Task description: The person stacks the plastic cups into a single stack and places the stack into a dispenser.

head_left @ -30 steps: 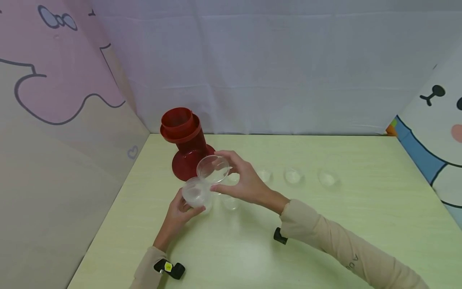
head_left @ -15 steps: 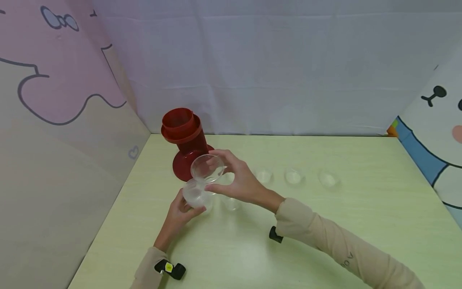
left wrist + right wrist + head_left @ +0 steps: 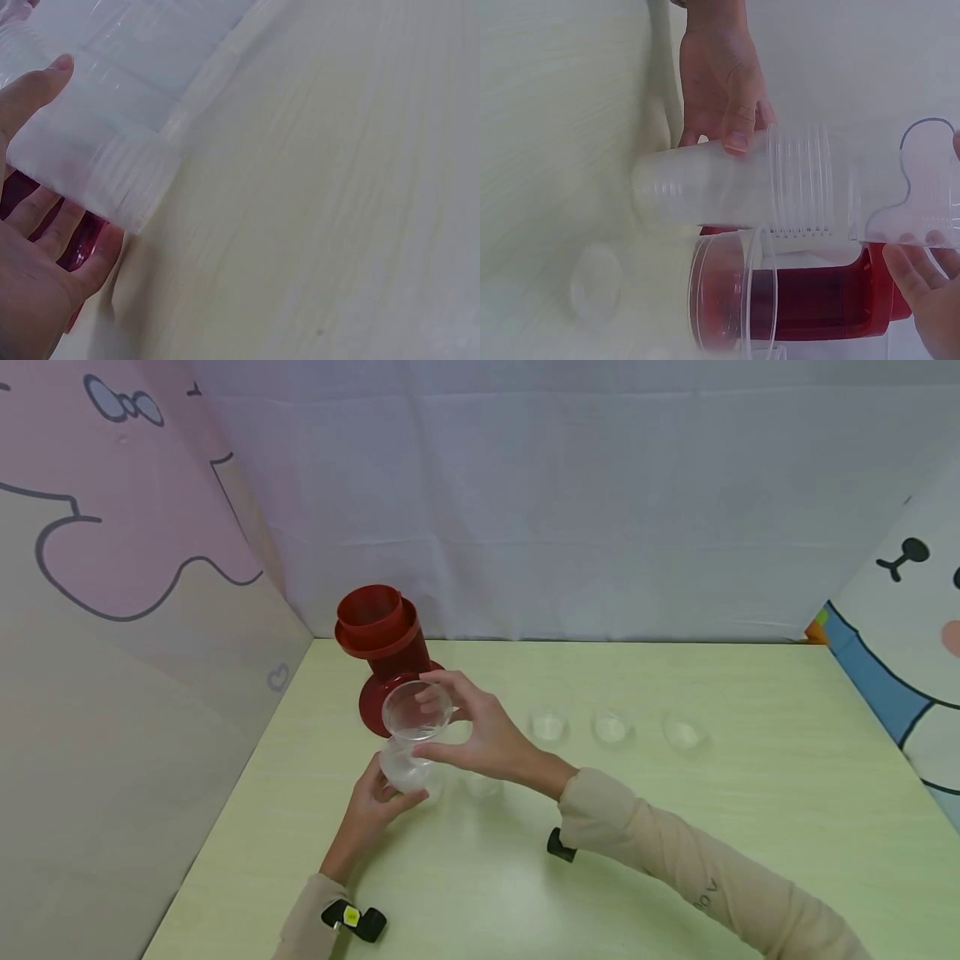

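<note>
My left hand (image 3: pixel 369 817) grips a nested stack of clear plastic cups (image 3: pixel 403 768), tilted so its rims face up toward the right hand. In the right wrist view, several stacked rims show at the mouth end of the cup stack (image 3: pixel 705 184). My right hand (image 3: pixel 491 739) holds a single clear plastic cup (image 3: pixel 411 720) between thumb and fingers, its base close over the mouth of the stack. The left wrist view shows my left thumb lying along the frosted-looking cup walls (image 3: pixel 97 150), fingers underneath.
A red stand-like object (image 3: pixel 393 668) with a wide round base and cylindrical top stands behind the hands. Clear cups (image 3: pixel 547 725) stand in a row to the right, including the far one (image 3: pixel 684 732). Another cup (image 3: pixel 483 787) is partly hidden behind my right hand.
My right hand has moved left with the single cup, bringing it from the right side of the stack to over its mouth. The left hand and stack stay nearly still.
</note>
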Demonstrator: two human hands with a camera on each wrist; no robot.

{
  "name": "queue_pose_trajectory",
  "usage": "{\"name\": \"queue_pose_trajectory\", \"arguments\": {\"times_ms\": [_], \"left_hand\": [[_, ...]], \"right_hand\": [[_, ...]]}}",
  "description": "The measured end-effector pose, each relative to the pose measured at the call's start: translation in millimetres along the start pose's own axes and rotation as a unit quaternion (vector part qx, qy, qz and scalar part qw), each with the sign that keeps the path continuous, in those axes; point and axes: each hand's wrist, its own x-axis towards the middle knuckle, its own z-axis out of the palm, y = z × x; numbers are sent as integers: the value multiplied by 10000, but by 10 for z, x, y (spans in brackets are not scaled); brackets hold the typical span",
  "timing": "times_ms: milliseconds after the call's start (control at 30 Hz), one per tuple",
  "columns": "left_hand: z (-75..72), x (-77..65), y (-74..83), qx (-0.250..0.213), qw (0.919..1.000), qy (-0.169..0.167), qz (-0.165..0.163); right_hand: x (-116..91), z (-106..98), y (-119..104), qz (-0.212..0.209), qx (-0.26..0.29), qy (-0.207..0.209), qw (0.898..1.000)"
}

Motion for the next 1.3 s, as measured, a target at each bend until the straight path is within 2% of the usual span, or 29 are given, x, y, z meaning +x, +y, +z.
{"name": "queue_pose_trajectory", "arguments": {"times_ms": [400,867,1233,1300], "left_hand": [[-9,15,-28,-126,9998,-87,160],[-9,21,-35,-166,9997,-104,154],[-16,26,-46,-190,9994,-161,244],[-16,28,-50,-197,9992,-168,299]], "right_hand": [[77,123,405,-48,22,-71,10000],[76,197,474,-18,62,-219,9997],[29,261,533,116,-328,-291,9990],[24,262,479,166,-362,-322,9987]]}}
